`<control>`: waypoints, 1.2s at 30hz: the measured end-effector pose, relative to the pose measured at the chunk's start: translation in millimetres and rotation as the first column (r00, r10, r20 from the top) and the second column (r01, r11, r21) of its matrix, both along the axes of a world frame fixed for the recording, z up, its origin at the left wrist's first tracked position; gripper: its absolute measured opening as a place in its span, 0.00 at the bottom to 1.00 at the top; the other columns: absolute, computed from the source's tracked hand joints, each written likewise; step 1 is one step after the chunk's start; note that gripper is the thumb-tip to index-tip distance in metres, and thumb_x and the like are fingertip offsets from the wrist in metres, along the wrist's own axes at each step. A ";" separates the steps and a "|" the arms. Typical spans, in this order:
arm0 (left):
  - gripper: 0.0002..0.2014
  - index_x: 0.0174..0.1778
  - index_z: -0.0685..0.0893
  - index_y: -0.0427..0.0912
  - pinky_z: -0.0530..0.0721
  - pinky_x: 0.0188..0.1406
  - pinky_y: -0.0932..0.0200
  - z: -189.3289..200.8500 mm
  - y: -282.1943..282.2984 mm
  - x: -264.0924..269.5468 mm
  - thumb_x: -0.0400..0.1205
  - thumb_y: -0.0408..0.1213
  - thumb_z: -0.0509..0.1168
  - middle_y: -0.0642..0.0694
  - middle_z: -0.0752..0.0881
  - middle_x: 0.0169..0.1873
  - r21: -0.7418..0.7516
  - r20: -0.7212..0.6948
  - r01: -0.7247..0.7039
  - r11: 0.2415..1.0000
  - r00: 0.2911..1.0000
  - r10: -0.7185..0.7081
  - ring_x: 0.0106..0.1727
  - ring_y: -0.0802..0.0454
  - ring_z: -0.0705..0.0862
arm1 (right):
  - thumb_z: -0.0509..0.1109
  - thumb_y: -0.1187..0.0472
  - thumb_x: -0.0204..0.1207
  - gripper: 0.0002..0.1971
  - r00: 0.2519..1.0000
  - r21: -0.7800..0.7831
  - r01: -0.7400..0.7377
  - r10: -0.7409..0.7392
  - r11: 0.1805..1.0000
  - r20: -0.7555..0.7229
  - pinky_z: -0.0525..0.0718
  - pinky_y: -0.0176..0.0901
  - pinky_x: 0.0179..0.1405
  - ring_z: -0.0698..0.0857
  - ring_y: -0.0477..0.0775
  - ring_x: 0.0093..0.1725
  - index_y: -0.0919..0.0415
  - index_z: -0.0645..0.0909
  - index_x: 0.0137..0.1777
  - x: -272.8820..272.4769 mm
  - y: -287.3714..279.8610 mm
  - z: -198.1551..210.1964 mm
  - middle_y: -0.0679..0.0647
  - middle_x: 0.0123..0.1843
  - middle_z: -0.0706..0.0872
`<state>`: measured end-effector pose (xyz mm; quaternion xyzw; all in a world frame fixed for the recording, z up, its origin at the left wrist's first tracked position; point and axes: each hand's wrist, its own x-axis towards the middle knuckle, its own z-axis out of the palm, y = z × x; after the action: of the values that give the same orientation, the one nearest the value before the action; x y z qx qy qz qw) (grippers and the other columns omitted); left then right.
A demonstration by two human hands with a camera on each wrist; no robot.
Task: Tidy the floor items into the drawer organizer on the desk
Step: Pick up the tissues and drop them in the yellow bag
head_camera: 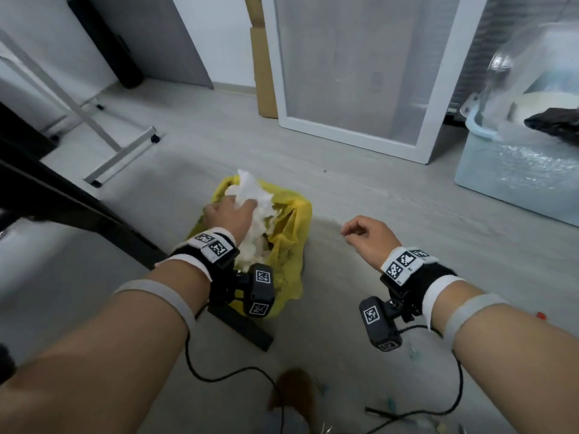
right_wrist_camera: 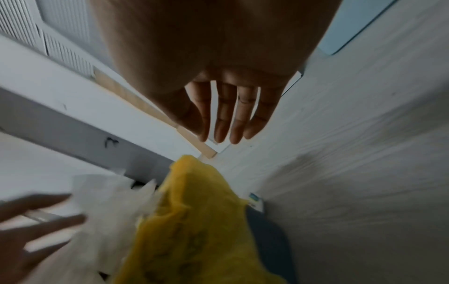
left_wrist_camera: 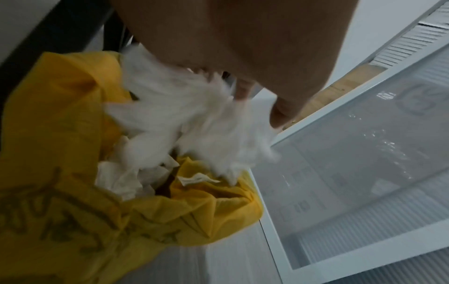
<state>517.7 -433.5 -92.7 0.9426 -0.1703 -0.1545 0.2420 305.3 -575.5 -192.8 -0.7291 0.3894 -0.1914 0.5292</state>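
A yellow plastic bag (head_camera: 293, 220) sits open on the grey floor, stuffed with crumpled white tissue (head_camera: 250, 189). My left hand (head_camera: 230, 211) is over the bag's mouth, touching the tissue. The right wrist view shows its fingers (right_wrist_camera: 41, 221) spread and straight beside the tissue (right_wrist_camera: 107, 201) and the bag (right_wrist_camera: 194, 221). The left wrist view is blurred, with the tissue (left_wrist_camera: 175, 107) bulging over the bag (left_wrist_camera: 60, 134) and hiding the fingertips. To the right of the bag, my right hand (head_camera: 360, 230) hangs above bare floor; its relaxed fingers (right_wrist_camera: 226, 119) hold nothing.
A black desk foot (head_camera: 241, 327) runs past the bag on the left. A white-framed glass panel (head_camera: 360, 73) leans on the wall behind, with cardboard (head_camera: 264, 73) beside it. A pale blue bin (head_camera: 517, 170) stands far right. Small blurred items (head_camera: 416, 355) and cables lie near my feet.
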 end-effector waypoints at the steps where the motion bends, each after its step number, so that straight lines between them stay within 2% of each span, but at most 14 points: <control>1: 0.34 0.79 0.72 0.49 0.65 0.77 0.45 -1.1 -0.1 2.3 0.77 0.61 0.62 0.34 0.63 0.80 0.065 0.025 0.031 0.997 0.999 -0.033 0.79 0.35 0.65 | 0.70 0.70 0.73 0.12 0.998 -0.003 -0.021 0.021 1.000 -0.055 0.85 0.48 0.55 0.87 0.54 0.47 0.50 0.83 0.38 2.1 -2.1 -8.2 0.53 0.45 0.90; 3: 0.42 0.80 0.70 0.53 0.61 0.81 0.39 -5.8 -5.0 3.2 0.71 0.69 0.61 0.38 0.57 0.84 0.090 0.122 0.142 0.986 0.981 -0.153 0.85 0.37 0.57 | 0.69 0.69 0.73 0.12 0.989 0.007 -0.031 0.031 1.000 -0.147 0.84 0.46 0.55 0.87 0.57 0.50 0.50 0.83 0.38 10.3 -5.9 -24.6 0.53 0.46 0.89; 6: 0.49 0.81 0.64 0.62 0.64 0.81 0.37 -26.7 -22.4 0.4 0.63 0.75 0.66 0.44 0.55 0.85 0.107 0.163 0.411 0.905 0.891 -0.424 0.86 0.42 0.55 | 0.67 0.68 0.75 0.09 0.964 0.030 -0.059 0.064 0.998 -0.259 0.78 0.39 0.50 0.86 0.57 0.52 0.53 0.84 0.45 33.4 -6.9 -51.5 0.52 0.48 0.86; 8: 0.52 0.83 0.56 0.65 0.60 0.83 0.38 -45.2 -32.2 -4.4 0.64 0.72 0.71 0.46 0.51 0.86 0.272 0.126 0.566 0.778 0.781 -0.612 0.87 0.42 0.51 | 0.67 0.67 0.76 0.09 0.946 0.053 -0.084 0.096 0.995 -0.309 0.78 0.38 0.51 0.86 0.57 0.55 0.56 0.86 0.50 48.3 -3.8 -69.2 0.55 0.51 0.87; 10: 0.52 0.84 0.51 0.64 0.55 0.84 0.38 -64.2 -38.1 2.3 0.68 0.63 0.74 0.46 0.49 0.87 0.417 0.095 0.616 0.668 0.701 -0.706 0.87 0.43 0.47 | 0.67 0.66 0.76 0.11 0.933 0.075 -0.098 0.118 0.992 -0.339 0.79 0.40 0.52 0.86 0.58 0.55 0.58 0.87 0.54 63.1 -0.8 -85.8 0.57 0.55 0.88; 12: 0.46 0.84 0.56 0.59 0.54 0.84 0.39 -77.2 -38.2 16.0 0.72 0.55 0.72 0.49 0.53 0.87 0.471 0.118 0.617 0.631 0.665 -0.738 0.87 0.44 0.49 | 0.66 0.66 0.77 0.12 0.924 0.096 -0.105 0.132 0.990 -0.358 0.81 0.41 0.52 0.86 0.60 0.56 0.59 0.86 0.56 75.6 0.3 -96.4 0.59 0.56 0.87; 15: 0.29 0.73 0.73 0.50 0.56 0.83 0.41 -77.9 -37.9 40.9 0.76 0.49 0.68 0.52 0.63 0.83 0.508 0.202 0.605 0.613 0.608 -0.768 0.85 0.45 0.56 | 0.65 0.66 0.77 0.15 0.893 0.111 -0.136 0.171 0.984 -0.416 0.83 0.47 0.57 0.85 0.62 0.59 0.59 0.85 0.61 95.5 -0.2 -106.8 0.62 0.62 0.84; 20: 0.30 0.76 0.72 0.45 0.70 0.76 0.39 -78.5 -33.3 82.6 0.76 0.39 0.67 0.44 0.69 0.78 0.549 0.126 0.545 0.634 0.696 -0.707 0.79 0.37 0.64 | 0.64 0.61 0.80 0.22 0.835 0.095 -0.205 0.224 0.974 -0.503 0.76 0.42 0.55 0.81 0.64 0.63 0.57 0.72 0.74 135.6 -13.5 -116.8 0.60 0.75 0.67; 23: 0.27 0.74 0.72 0.41 0.69 0.73 0.43 -83.9 -27.4 98.7 0.77 0.31 0.64 0.38 0.72 0.73 0.472 0.119 0.484 0.737 0.793 -0.597 0.75 0.34 0.66 | 0.67 0.63 0.78 0.29 0.860 0.067 -0.204 0.211 0.977 -0.464 0.76 0.45 0.63 0.78 0.68 0.69 0.56 0.65 0.79 164.5 -20.9 -128.6 0.62 0.77 0.65; 26: 0.23 0.71 0.74 0.40 0.70 0.71 0.45 -92.9 -26.4 112.9 0.78 0.28 0.64 0.37 0.75 0.69 0.407 0.160 0.471 0.783 0.807 -0.569 0.71 0.35 0.70 | 0.72 0.61 0.76 0.40 0.870 0.051 -0.251 0.248 0.967 -0.427 0.74 0.52 0.71 0.72 0.68 0.77 0.53 0.56 0.85 195.1 -25.5 -142.3 0.63 0.82 0.63; 29: 0.17 0.64 0.78 0.38 0.73 0.67 0.46 -101.1 -27.2 119.4 0.79 0.28 0.64 0.37 0.78 0.64 0.331 0.201 0.486 0.809 0.801 -0.564 0.67 0.36 0.74 | 0.74 0.61 0.75 0.47 0.842 0.087 -0.290 0.297 0.953 -0.451 0.78 0.56 0.67 0.73 0.68 0.77 0.56 0.47 0.87 218.9 -31.7 -153.4 0.64 0.83 0.63; 31: 0.16 0.63 0.79 0.37 0.74 0.64 0.49 -102.5 -27.5 119.4 0.79 0.28 0.63 0.37 0.79 0.62 0.302 0.229 0.477 0.825 0.804 -0.549 0.65 0.37 0.75 | 0.75 0.57 0.75 0.43 0.830 0.079 -0.225 0.234 0.971 -0.507 0.83 0.55 0.58 0.81 0.69 0.67 0.59 0.54 0.84 226.8 -31.2 -163.0 0.68 0.73 0.77; 33: 0.16 0.64 0.80 0.36 0.74 0.64 0.50 -101.1 -26.8 114.5 0.79 0.27 0.62 0.37 0.79 0.61 0.296 0.228 0.475 0.829 0.808 -0.544 0.65 0.37 0.76 | 0.73 0.55 0.76 0.28 0.753 0.057 -0.259 0.239 0.964 -0.613 0.84 0.50 0.49 0.86 0.67 0.56 0.63 0.70 0.74 220.6 -21.3 -167.0 0.66 0.61 0.85; 36: 0.16 0.63 0.81 0.36 0.76 0.66 0.49 -96.8 -31.4 99.1 0.79 0.28 0.62 0.36 0.79 0.61 0.291 0.196 0.487 0.824 0.812 -0.549 0.64 0.37 0.77 | 0.70 0.57 0.77 0.14 0.673 0.041 -0.351 0.283 0.935 -0.683 0.86 0.47 0.50 0.87 0.64 0.54 0.60 0.83 0.61 193.3 -7.2 -167.7 0.61 0.57 0.88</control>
<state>616.8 -464.9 -189.5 0.8929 -0.4348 -0.1030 0.0553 498.7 -582.6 -360.5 -0.8283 0.4133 0.1650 0.3405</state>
